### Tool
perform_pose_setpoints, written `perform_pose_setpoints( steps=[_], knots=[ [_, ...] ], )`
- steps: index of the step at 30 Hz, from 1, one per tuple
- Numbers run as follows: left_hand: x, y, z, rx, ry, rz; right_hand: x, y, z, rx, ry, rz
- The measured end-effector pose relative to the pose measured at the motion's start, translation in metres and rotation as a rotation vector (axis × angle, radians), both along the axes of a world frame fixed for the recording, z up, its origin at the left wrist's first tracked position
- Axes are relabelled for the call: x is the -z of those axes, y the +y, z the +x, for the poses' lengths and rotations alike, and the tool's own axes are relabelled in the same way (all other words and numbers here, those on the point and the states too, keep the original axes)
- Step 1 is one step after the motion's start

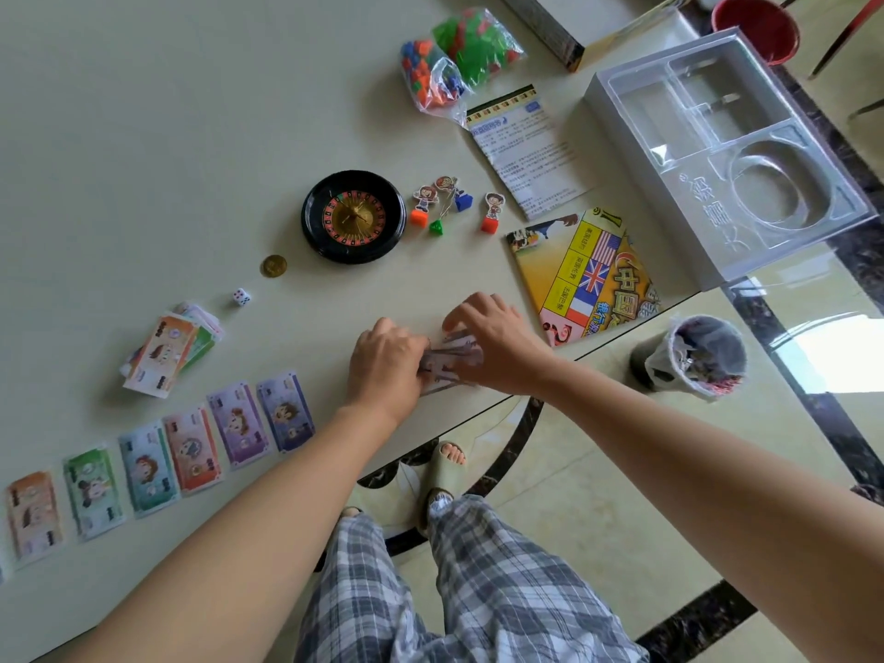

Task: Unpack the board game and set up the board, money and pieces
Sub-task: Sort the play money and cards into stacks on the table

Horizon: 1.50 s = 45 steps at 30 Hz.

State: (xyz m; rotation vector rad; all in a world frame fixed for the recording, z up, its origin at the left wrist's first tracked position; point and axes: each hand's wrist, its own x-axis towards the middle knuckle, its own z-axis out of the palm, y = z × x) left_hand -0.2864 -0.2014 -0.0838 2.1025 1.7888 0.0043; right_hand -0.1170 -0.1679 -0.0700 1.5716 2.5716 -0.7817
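both hands work at the near edge of the bench (167,136), whose far left lies bare. the folded board (586,275), reading "中国" beside three flags, lies just right of them, by the edge. the left hand (385,363) grips a stack of play money (449,361); the right hand (492,342) pinches its top notes with curled fingers.

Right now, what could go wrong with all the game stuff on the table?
The folded board lies right at the edge of the table, so a bumped arm might knock it off. The left hand and right hand grip a wad of play money near that edge; loose notes could slip to the floor. The die might roll away if nudged.
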Motion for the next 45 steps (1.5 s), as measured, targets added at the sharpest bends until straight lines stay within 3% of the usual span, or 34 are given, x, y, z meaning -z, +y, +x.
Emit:
perform_pose_setpoints(
  steps=[3,7,12,17,22,24,29,37,42,45],
  knots=[
    [-0.004,-0.007,-0.001,-0.004,-0.052,0.042,-0.007,0.001,0.023,0.15,-0.027,-0.003],
    [-0.003,-0.008,-0.003,0.032,-0.064,0.033,-0.001,-0.008,0.027,0.102,-0.147,0.004],
    [-0.001,-0.009,-0.008,0.083,-0.074,0.055,0.001,-0.005,0.017,0.154,-0.016,-0.045],
    [0.0,-0.017,-0.018,0.072,-0.102,0.093,0.003,0.002,0.004,0.024,0.149,-0.105],
    [0.0,-0.015,-0.016,0.097,-0.083,0.072,-0.004,0.004,0.007,0.176,0.292,-0.23],
    [0.002,-0.013,-0.015,0.086,-0.074,0.073,-0.003,-0.002,0.002,0.096,0.211,-0.273],
    [0.001,-0.008,-0.011,0.08,-0.049,0.015,0.007,-0.008,-0.008,-0.003,-0.054,0.003],
    [-0.004,-0.002,-0.009,0.03,0.011,-0.115,0.01,-0.006,-0.017,0.02,-0.039,-0.046],
    [-0.003,-0.003,-0.008,0.003,0.006,-0.12,0.006,-0.012,-0.004,0.258,0.055,0.005],
    [-0.003,-0.003,-0.01,-0.002,-0.025,-0.113,0.0,-0.012,-0.017,0.382,0.171,-0.124]
  ],
)
